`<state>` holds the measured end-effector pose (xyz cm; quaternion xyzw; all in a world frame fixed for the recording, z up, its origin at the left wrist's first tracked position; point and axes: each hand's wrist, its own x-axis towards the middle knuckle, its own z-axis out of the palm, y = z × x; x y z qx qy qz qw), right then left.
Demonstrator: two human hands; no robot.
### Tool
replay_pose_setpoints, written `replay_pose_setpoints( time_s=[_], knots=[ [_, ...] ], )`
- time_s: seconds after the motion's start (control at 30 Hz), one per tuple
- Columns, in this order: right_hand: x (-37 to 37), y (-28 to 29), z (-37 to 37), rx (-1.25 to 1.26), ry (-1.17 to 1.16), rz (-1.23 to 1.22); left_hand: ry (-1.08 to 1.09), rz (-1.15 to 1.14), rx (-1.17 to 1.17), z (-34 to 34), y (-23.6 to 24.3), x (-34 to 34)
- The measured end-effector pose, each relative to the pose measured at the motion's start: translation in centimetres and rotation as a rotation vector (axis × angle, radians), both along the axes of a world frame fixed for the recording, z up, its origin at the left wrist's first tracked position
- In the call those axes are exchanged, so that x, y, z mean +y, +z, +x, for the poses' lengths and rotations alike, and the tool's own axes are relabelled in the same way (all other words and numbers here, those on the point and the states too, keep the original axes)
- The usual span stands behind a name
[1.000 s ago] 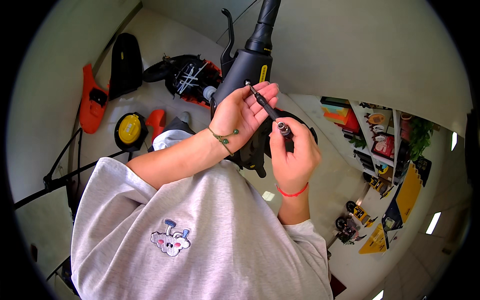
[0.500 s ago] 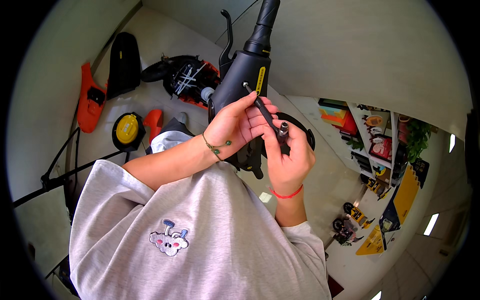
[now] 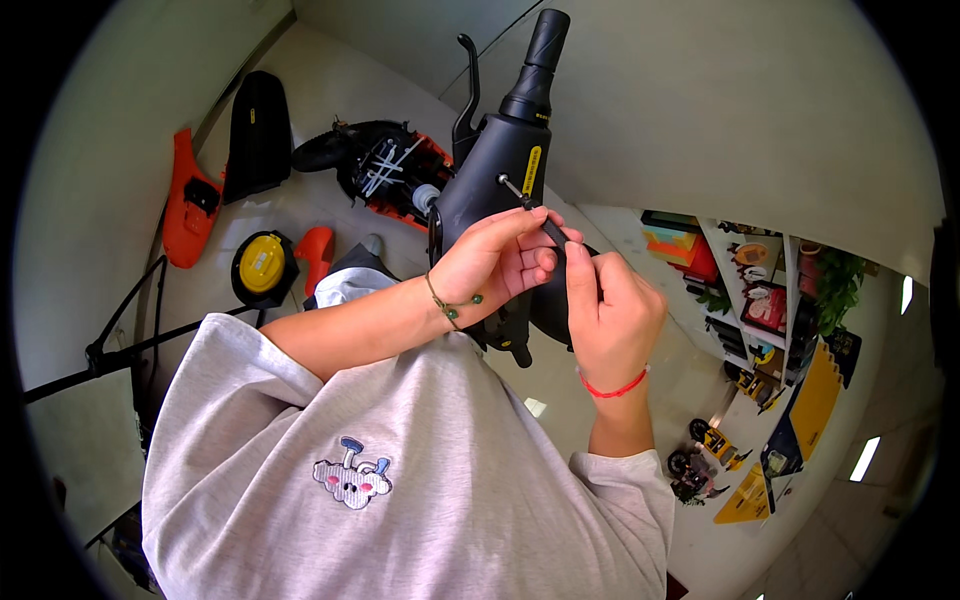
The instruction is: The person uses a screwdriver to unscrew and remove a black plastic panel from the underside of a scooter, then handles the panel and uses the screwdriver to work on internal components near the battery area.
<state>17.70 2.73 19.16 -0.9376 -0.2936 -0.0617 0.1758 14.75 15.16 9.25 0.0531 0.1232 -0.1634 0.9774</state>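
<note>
A black handlebar housing (image 3: 480, 165) with a yellow label, a grip (image 3: 545, 45) and a lever (image 3: 467, 105) stands upright in front of me. A slim dark driver tool (image 3: 555, 234) meets a small round silver fitting in the housing's face with its bright tip. My left hand (image 3: 495, 255) curls around the tool's middle, thumb on top, fingers bent. Just below it, my right hand (image 3: 610, 310) is closed on the tool's rear end, its thumb laid along the handle and covering the end.
Behind lie an orange-and-black vehicle body (image 3: 390, 170), an orange panel (image 3: 185, 225), a black panel (image 3: 255, 140) and a yellow-topped case (image 3: 260, 265). A black metal frame (image 3: 95, 355) is at left, shelving (image 3: 750, 255) with plants and boxes at right, small bike models (image 3: 705, 450) below it.
My left fingers have gone from spread under the tool to curled on it. My right hand has shifted rightward, and its thumb now covers the silver rear end. The whole view has shifted slightly.
</note>
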Motion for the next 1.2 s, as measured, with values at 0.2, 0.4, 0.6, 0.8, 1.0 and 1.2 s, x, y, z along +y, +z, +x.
replay_pose_setpoints(
  time_s=[0.2,0.4,0.6,0.8,1.0,1.2],
  knots=[
    [-0.4,1.3,0.2,0.018,0.291,0.031,0.018,0.05,-0.04,-0.3,-0.4,-0.1],
    [-0.5,-0.1,0.3,0.06,0.132,0.057,0.018,-0.051,0.029,-0.3,0.1,-0.4],
    [-0.9,1.0,0.3,0.104,0.277,0.092,0.045,-0.026,0.016,-0.1,-0.4,-0.7],
    [-0.8,0.9,0.2,0.003,0.13,-0.079,0.052,-0.072,0.009,0.0,0.0,-0.5],
    [-0.4,0.3,0.5,0.078,0.061,0.084,0.042,-0.018,-0.087,0.0,0.0,-0.6],
    [-1.0,1.3,0.5,-0.066,0.276,-0.032,0.049,0.005,-0.047,0.1,0.3,-0.6]
  ],
)
